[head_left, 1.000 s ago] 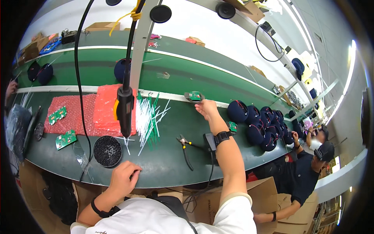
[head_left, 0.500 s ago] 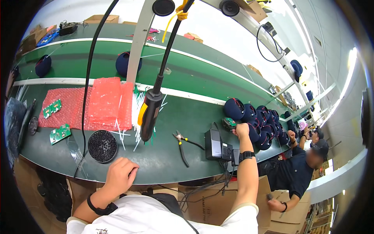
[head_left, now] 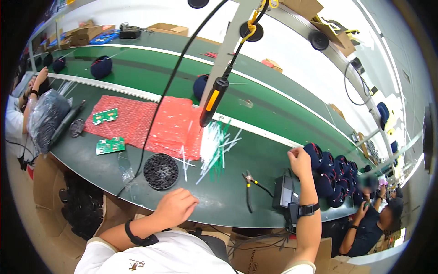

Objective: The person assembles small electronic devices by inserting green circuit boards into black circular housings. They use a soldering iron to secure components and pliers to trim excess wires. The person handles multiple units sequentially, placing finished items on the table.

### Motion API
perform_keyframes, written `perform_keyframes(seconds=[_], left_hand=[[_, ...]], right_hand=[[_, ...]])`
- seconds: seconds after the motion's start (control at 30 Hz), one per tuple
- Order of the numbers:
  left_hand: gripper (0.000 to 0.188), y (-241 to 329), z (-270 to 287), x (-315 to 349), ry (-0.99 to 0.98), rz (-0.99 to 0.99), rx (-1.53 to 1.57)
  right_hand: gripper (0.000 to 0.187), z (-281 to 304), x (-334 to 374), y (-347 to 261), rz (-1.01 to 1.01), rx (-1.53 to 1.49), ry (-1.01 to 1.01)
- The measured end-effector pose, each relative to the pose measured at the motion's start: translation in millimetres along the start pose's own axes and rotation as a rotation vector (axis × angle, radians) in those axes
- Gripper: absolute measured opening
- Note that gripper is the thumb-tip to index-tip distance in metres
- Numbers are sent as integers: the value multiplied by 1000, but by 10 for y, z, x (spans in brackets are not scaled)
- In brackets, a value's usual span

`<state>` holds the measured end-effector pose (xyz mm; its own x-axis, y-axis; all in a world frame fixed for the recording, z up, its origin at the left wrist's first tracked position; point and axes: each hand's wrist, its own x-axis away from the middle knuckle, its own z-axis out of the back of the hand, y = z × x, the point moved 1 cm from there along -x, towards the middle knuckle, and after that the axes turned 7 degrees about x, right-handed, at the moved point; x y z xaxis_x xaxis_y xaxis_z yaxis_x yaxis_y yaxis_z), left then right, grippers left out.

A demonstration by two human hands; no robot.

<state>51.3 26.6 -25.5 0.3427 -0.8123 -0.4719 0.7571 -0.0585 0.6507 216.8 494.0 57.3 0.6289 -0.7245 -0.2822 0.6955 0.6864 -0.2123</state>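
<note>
My left hand [head_left: 175, 208] rests by the near table edge, fingers curled together, with nothing visible in them. It is nearest to a round black dish [head_left: 161, 171] full of small dark pieces. My right hand [head_left: 299, 160] is raised beside a group of round navy-blue shells with red wires, close to the nearest shell [head_left: 313, 155]. Its fingers are bent inward, and whatever they hold is hidden. Cutting pliers [head_left: 249, 182] with black and yellow handles lie between my hands. Below my right hand stands a dark box-shaped device [head_left: 285, 191] with adapters and cables.
Two green circuit boards [head_left: 110, 145] lie on and beside pink bubble wrap [head_left: 123, 121]. White and green cable ties [head_left: 216, 148] are piled next to it. A black and yellow electric screwdriver [head_left: 214, 102] hangs from a cable. Co-workers sit at left and right; a green belt [head_left: 255, 107] runs behind.
The view has shifted, so the table appears farther left and more of it shows. The green circuit board by my right hand is out of sight there. A co-worker's hands at right have risen.
</note>
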Motion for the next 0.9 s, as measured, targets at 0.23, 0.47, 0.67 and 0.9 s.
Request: perform_keyframes(seconds=[0.23,0.47,0.67,0.9], left_hand=[[12,-11,4,8,23,7,39],[13,-45,0,3,3,-26,65],[14,-98,14,62,37,-24,78],[15,-104,-24,38,33,-45,84]], right_hand=[[32,-622,-564,-1674,271,-392,-293],[60,-1489,-1524,-2638,590,-153,202],[51,-1586,-1636,-2837,412,-37,141],[61,-1000,-1106,-2256,422,19,257]])
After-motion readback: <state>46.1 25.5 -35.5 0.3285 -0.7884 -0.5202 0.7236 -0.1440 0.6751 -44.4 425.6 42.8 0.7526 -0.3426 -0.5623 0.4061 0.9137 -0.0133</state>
